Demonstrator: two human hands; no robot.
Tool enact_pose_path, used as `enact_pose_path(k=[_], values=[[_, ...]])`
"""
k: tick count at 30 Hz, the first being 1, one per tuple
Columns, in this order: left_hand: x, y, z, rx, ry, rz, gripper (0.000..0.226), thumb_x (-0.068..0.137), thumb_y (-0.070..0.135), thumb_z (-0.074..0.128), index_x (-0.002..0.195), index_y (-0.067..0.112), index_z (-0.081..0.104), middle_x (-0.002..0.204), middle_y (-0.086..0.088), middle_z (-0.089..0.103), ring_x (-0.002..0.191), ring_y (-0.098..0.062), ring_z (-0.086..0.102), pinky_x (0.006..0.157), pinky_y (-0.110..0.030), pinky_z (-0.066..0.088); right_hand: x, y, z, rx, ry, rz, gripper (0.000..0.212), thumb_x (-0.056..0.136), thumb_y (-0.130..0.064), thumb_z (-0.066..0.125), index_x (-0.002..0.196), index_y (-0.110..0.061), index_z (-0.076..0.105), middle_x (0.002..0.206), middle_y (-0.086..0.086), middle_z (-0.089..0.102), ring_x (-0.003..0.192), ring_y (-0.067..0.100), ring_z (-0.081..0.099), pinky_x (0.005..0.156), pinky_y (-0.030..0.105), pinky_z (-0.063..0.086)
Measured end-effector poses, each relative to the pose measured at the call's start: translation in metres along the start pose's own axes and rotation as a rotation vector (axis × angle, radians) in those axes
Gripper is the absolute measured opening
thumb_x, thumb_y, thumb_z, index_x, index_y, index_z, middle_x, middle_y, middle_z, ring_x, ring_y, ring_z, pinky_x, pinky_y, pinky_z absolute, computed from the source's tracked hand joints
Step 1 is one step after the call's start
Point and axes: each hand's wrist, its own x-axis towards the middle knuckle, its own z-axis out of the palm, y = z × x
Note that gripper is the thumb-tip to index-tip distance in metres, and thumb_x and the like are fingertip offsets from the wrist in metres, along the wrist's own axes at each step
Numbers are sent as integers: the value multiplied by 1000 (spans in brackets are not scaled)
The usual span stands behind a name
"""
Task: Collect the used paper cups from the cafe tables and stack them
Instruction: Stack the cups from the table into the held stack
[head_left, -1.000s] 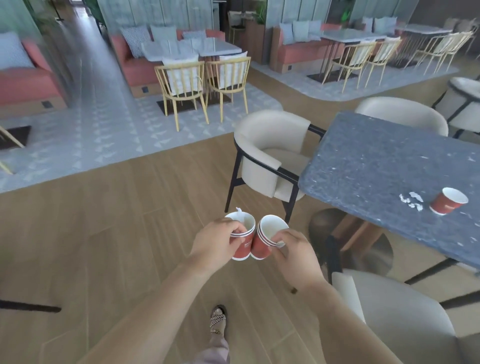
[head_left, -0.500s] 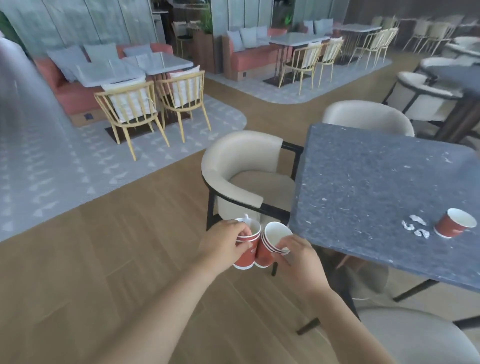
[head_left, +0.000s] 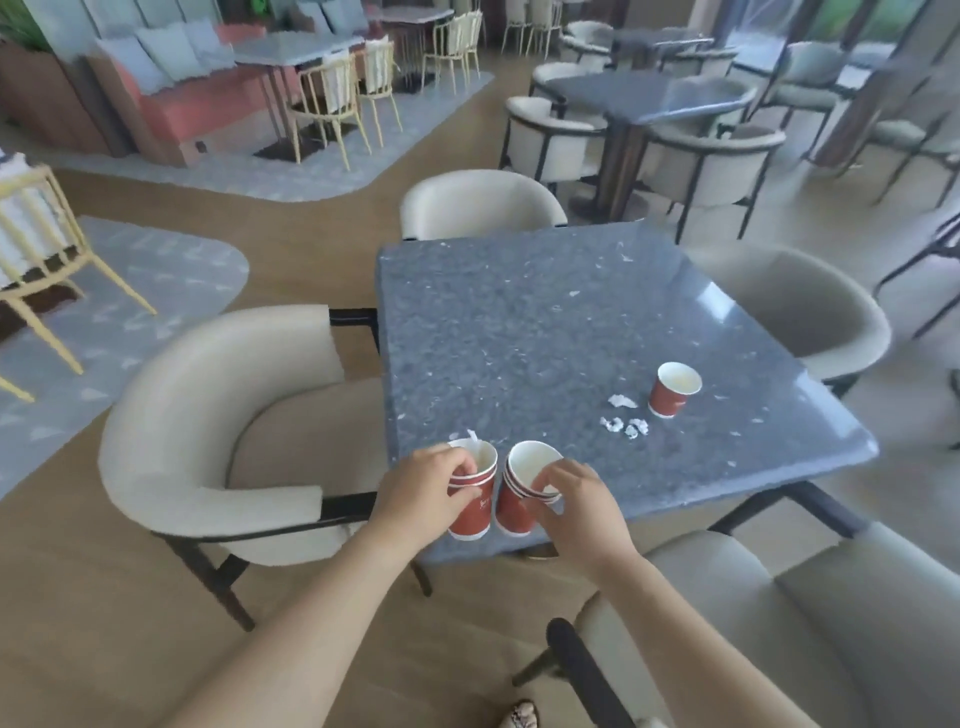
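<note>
My left hand (head_left: 422, 496) grips a stack of red paper cups (head_left: 472, 512) with a white scrap poking out of the top one. Right beside it, my right hand (head_left: 584, 506) holds a second stack of red paper cups (head_left: 519, 499), tilted left against the first. Both stacks hover over the near left corner of the dark grey stone table (head_left: 519, 332). A single red paper cup (head_left: 671, 389) stands upright on the table's right side, with a few crumpled white paper bits (head_left: 623, 421) just to its left.
Cream armchairs ring the table: one at the left (head_left: 218, 415), one behind (head_left: 478, 202), one at the right (head_left: 789, 306), one near me (head_left: 779, 623). Another grey table (head_left: 628, 98) with chairs stands farther back. Yellow chairs and pink sofas fill the back left.
I have moved up to the table and turned right. Both cup stacks, earlier held over the floor beside it, are now above its near corner. The single cup looks closer.
</note>
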Motion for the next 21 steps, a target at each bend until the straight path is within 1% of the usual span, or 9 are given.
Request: enact_pose_path(k=[2,6,8,10,14,16,19,21], values=[[37,8,9,26,-13,57,13,75,29,70,79,29,58,86,12,60,89,-16,58,75,-36,50,23,17,-10,-17,16,19,10,78,-18,69,86,-16,63,100,-2,63,96,21,52,73,32,44],[95,22,25,78,-10,164,7,79,20,62,84,25,60,94,8,63,92,-18,57,70,-28,42,61,45,-22,-56,41,67,9,79,-13,65,88,-15,65,103,0,64,97,24,53,75,34,46],[113,28,32,101,-43,190,7,80,19,59,85,25,59,96,8,63,94,-17,56,72,-28,43,73,55,-23,-62,38,109,10,77,-10,64,87,-14,65,104,0,63,98,23,52,74,33,46],[130,30,39,119,-86,206,7,81,20,57,86,25,58,99,9,63,96,-17,56,75,-30,47,82,67,-22,-63,39,153,9,76,-11,63,84,-13,65,104,0,63,99,23,52,74,32,45],[155,26,52,171,-148,221,6,82,23,57,87,26,58,100,11,63,97,-15,57,72,-28,45,93,80,-18,-72,20,224,7,77,-16,65,83,-13,65,105,-2,61,103,19,50,76,30,44],[168,22,58,196,-197,220,5,83,24,57,87,27,58,100,11,63,97,-15,57,72,-28,44,99,83,-15,-79,12,257,11,78,-20,65,84,-12,65,107,-2,60,103,19,49,77,32,46],[183,17,66,237,-276,202,4,82,27,59,85,28,58,99,10,65,95,-16,59,70,-28,42,107,88,-5,-147,-59,277,15,83,-23,59,90,-10,63,111,0,57,106,21,46,76,35,48],[192,15,72,260,-318,201,4,82,29,61,86,29,58,99,9,66,94,-16,60,69,-28,42,114,93,1,-189,-108,281,15,86,-24,57,92,-10,61,113,-1,55,108,21,45,73,34,48]])
